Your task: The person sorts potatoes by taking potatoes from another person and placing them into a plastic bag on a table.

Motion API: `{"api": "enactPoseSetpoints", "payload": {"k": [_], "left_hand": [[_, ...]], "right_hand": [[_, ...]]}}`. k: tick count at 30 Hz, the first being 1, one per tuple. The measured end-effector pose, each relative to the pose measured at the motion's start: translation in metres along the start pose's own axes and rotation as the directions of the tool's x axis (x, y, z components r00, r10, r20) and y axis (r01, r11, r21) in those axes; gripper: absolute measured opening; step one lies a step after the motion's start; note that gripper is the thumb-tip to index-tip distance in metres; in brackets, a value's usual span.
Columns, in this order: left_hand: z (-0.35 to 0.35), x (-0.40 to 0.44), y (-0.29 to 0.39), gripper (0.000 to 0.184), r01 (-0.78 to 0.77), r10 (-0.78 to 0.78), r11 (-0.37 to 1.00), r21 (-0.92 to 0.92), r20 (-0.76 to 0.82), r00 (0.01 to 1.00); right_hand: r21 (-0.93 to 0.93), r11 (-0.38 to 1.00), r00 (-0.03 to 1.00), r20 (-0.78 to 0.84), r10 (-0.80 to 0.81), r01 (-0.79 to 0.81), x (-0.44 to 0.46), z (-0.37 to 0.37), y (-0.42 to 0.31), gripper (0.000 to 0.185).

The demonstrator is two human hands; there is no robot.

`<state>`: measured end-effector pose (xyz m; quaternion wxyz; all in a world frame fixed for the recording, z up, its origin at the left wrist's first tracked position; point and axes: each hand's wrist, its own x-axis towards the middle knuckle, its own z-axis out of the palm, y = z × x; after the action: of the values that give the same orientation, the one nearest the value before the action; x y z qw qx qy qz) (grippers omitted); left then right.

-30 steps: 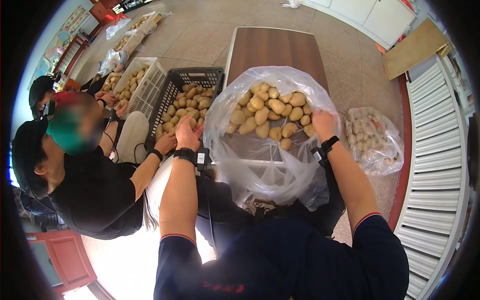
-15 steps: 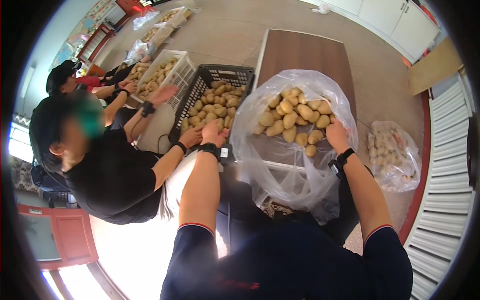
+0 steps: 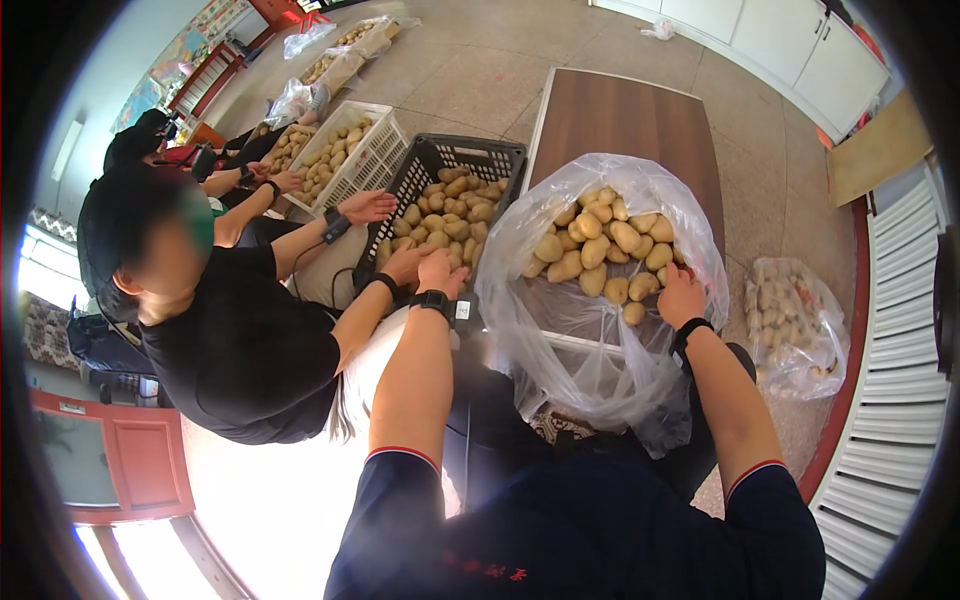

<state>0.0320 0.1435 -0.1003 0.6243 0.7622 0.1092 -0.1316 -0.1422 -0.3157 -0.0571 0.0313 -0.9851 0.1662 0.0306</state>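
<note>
My left hand (image 3: 438,273) reaches over the near edge of a black plastic crate (image 3: 365,262) of potatoes (image 3: 447,215). Its fingers are bent, and what they hold, if anything, is hidden. A co-worker's hand (image 3: 404,264) is right beside it. My right hand (image 3: 682,297) is at the right side of a clear plastic bag (image 3: 540,335), its fingers curled against the potatoes (image 3: 625,236). I cannot make out what is in its grip. The bag lies wide open on a brown wooden board (image 3: 625,118), with potatoes heaped towards its back.
A co-worker in black (image 3: 235,340) sits close on my left, another person farther off. Beyond the black crate stands a white crate (image 3: 378,150) of potatoes. A filled bag of potatoes (image 3: 795,325) rests on the floor to my right, near a white radiator (image 3: 890,370).
The view has shifted slightly. The co-worker's farther hand has lowered towards the black crate. My hands stay at the crate and the bag, with little visible movement.
</note>
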Motion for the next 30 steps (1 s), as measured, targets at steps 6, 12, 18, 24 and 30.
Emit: {"api": "enactPoseSetpoints", "payload": {"k": [6, 12, 18, 24, 30], "left_hand": [[0.024, -0.036, 0.067, 0.038, 0.255, -0.444, 0.715, -0.651, -0.142, 0.884], [0.041, -0.068, 0.081, 0.036, 0.135, -0.272, 0.764, -0.631, -0.125, 0.954], [0.048, -0.059, 0.071, 0.018, 0.075, -0.126, 0.783, -0.617, -0.041, 0.991], [0.073, -0.084, 0.107, 0.029, 0.09, -0.152, 0.814, -0.573, -0.062, 0.986], [0.095, -0.103, 0.114, 0.029, 0.119, -0.072, 0.854, -0.506, 0.112, 0.991]], "right_hand": [[-0.024, 0.995, 0.976, 0.195, 0.102, -0.099, -0.007, -0.006, -0.007, 0.07], [0.223, 0.971, 0.986, 0.157, 0.051, -0.086, -0.01, 0.007, -0.001, 0.07], [0.454, 0.888, 0.997, -0.006, -0.075, 0.069, 0.006, 0.046, 0.027, 0.058], [0.461, 0.887, 0.996, -0.055, 0.072, -0.039, 0.017, 0.052, 0.034, 0.051], [0.657, 0.736, 0.97, -0.028, 0.242, -0.164, 0.013, 0.024, 0.021, 0.043]]}}
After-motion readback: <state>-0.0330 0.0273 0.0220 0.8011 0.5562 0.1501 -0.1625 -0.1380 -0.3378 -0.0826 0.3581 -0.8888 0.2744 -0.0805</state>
